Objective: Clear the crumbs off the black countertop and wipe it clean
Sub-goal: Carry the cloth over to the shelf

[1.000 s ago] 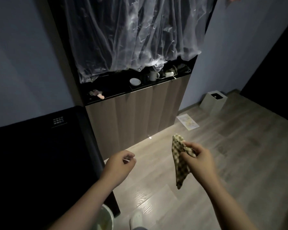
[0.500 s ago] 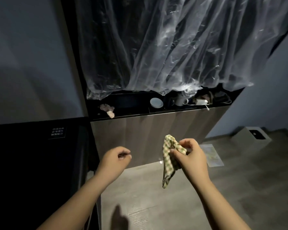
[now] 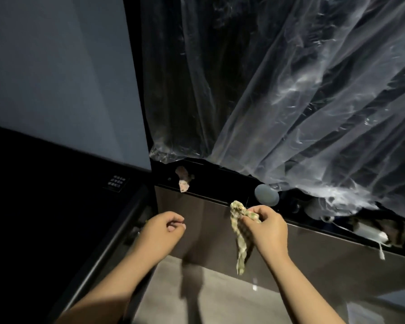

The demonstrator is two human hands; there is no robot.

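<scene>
1. Right now the right hand [image 3: 265, 226] is clenched around the bunched top of a checked cloth [image 3: 240, 239], whose loose tail hangs below the fist. Gathered like this, it is probably being readied as a pad for wiping.
2. Meanwhile the left hand [image 3: 164, 230] is loosely curled with thumb against forefinger and carries nothing visible; it looks free to pick up debris.
3. Both hands hang in front of the wood-faced cabinet [image 3: 208, 220], just below the black counter [image 3: 215, 181], touching neither.
4. On the counter, the crumbs [image 3: 182, 180] lie in a pale clump near its left end, close to the front edge. A round grey dish [image 3: 266, 197] sits to their right, under the hanging plastic sheet [image 3: 302, 101].
5. Compared with half a second ago, the counter fills more of the view and sits closer to the hands; the person has evidently stepped in, and the grip on the cloth is unchanged.
</scene>
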